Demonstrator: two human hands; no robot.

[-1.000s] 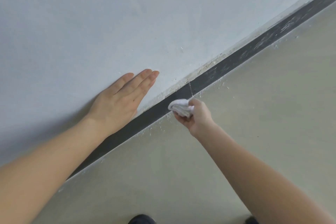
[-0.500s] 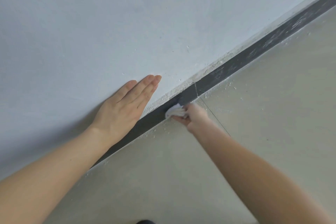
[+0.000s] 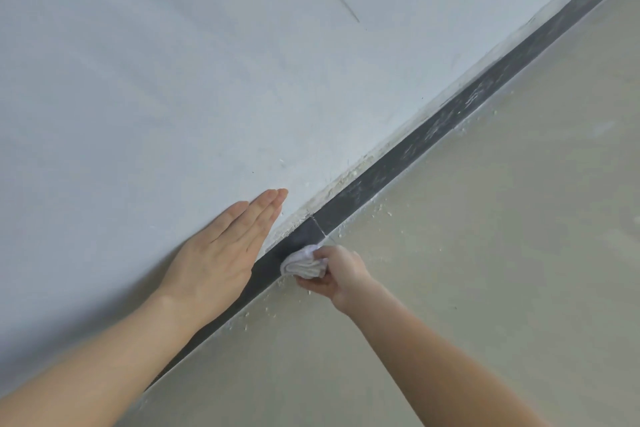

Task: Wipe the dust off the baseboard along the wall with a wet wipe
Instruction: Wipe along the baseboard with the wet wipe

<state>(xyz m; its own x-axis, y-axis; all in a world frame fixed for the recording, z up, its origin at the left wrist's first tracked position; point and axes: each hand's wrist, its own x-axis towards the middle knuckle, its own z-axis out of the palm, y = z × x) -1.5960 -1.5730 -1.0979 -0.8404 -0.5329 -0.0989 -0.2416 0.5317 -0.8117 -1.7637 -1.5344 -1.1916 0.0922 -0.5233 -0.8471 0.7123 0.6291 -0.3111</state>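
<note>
A dark grey baseboard [image 3: 398, 163] runs diagonally from lower left to upper right between the white wall [image 3: 207, 62] and the floor. White dust streaks show on its upper right stretch. My right hand [image 3: 337, 276] grips a bunched white wet wipe [image 3: 303, 263] and presses it against the baseboard, just left of a thin joint line. My left hand [image 3: 221, 253] lies flat on the wall with straight fingers, its lower edge over the baseboard, right beside the wipe.
The beige tiled floor [image 3: 485, 253] fills the right and bottom. Pale crumbs and dust flecks [image 3: 377, 210] lie along the foot of the baseboard. Crumbly plaster lines the wall's bottom edge above the baseboard.
My right hand has slid the wipe leftward along the baseboard, from on the joint line to just past it. My left hand stays flat on the wall. The view has shifted.
</note>
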